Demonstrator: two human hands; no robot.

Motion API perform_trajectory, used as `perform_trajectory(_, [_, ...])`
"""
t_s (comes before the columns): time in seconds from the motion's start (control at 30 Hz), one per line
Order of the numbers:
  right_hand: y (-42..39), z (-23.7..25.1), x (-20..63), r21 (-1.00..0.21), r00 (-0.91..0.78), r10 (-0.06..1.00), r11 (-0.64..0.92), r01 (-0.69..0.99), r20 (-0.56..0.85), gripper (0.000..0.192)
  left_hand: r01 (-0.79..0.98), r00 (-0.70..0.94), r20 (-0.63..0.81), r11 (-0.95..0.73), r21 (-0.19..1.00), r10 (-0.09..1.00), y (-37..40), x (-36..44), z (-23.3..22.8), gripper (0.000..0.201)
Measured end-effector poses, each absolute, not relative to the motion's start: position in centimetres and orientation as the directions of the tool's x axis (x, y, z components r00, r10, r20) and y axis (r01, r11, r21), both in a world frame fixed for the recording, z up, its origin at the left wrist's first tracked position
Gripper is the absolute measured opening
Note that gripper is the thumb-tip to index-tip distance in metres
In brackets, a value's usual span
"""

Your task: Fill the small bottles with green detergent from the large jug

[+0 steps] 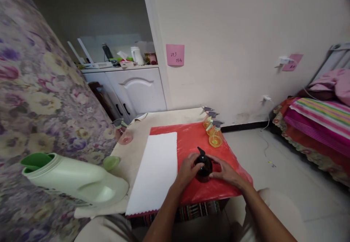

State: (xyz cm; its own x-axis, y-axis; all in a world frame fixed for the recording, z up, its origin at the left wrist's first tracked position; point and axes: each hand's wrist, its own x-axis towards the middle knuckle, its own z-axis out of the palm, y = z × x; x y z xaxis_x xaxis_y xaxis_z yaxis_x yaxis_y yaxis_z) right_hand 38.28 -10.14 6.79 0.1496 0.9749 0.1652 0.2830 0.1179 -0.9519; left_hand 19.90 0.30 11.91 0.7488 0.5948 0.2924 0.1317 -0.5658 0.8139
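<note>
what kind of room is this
Most likely a room in a home, part bedroom. A bed with striped bedding stands at the right, a white cupboard cluttered with household items sits at the back, and a small table with a red cover holds spray bottles.

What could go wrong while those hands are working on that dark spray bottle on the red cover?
The dark spray bottle sits on the red plastic cover, gripped by the left hand and right hand; liquid might spill onto the white cloth beside it. The cover looks slick, so the bottle could slide. The big green jug lies on its side with its green cap off, so it may leak.
</note>
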Motion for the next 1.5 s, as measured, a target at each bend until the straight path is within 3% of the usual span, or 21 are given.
perform_trajectory(0.2, [-10.4, 6.6, 37.8, -0.945, 0.135, 0.974, 0.137, 0.297, 0.183, 0.088, 0.126, 0.716, 0.318, -0.562, 0.817, 0.622, -0.2, 20.4, 11.7, 0.031])
perform_trajectory(0.5, [-9.3, 5.1, 34.5, -0.851, 0.339, 0.895, 0.079, 0.519, 0.289, 0.107, 0.268, 0.519, 0.358, -0.546, 0.794, 0.776, 1.8, 14.5, 8.7, 0.031])
perform_trajectory(0.77, [-8.5, 5.0, 32.8, -0.874, 0.48, 0.819, 0.051, 0.482, 0.313, 0.092, 0.429, 0.455, 0.349, -0.545, 0.72, 0.819, 3.3, 9.1, 4.2, 0.033])
perform_trajectory(0.97, [-9.4, 5.2, 34.0, -0.899, 0.447, 0.834, 0.124, 0.419, 0.324, 0.083, 0.426, 0.45, 0.358, -0.549, 0.719, 0.818, 3.2, 8.9, 3.7, 0.031])
perform_trajectory(1.23, [-9.9, 7.3, 41.7, -0.931, 0.421, 0.851, 0.192, 0.31, 0.315, 0.076, 0.47, 0.463, 0.364, -0.572, 0.672, 0.808, 3.6, 8.7, 2.6, 0.034])
perform_trajectory(1.5, [-9.2, 8.7, 46.1, -0.963, 0.316, 0.92, 0.172, 0.209, 0.233, 0.074, 0.5, 0.463, 0.381, -0.591, 0.633, 0.8, 3.6, 8.7, 2.7, 0.033])
